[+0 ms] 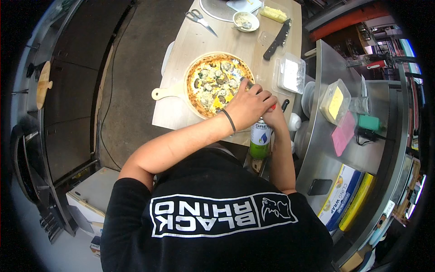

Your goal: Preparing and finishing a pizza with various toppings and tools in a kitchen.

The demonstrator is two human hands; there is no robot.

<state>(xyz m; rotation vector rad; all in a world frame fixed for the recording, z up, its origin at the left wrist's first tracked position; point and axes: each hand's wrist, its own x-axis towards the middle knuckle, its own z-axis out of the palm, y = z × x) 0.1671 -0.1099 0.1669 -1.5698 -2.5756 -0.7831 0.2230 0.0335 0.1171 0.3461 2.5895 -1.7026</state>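
Observation:
My left hand [249, 102] is closed over the head of a butane blowtorch. Partly hidden behind it, my right hand [273, 117] grips the torch near a small red part. Below both hands hangs the green and white butane canister [260, 142], upright at the table edge. The torch's dark nozzle [247, 83] points over the right side of a baked pizza [217, 85] with mushroom slices, melted cheese and a browned crust. A bluish tint shows on the topping near the nozzle. The pizza rests on a round wooden peel [166, 92], its handle pointing left.
Scissors [200, 22], a white bowl [245, 22] with a spoon and a large knife [278, 39] lie farther back on the table [217, 44]. Plastic containers [291, 74] stand at the right. A steel counter [316, 136] holds a cling wrap box [341, 197] and a phone [319, 187].

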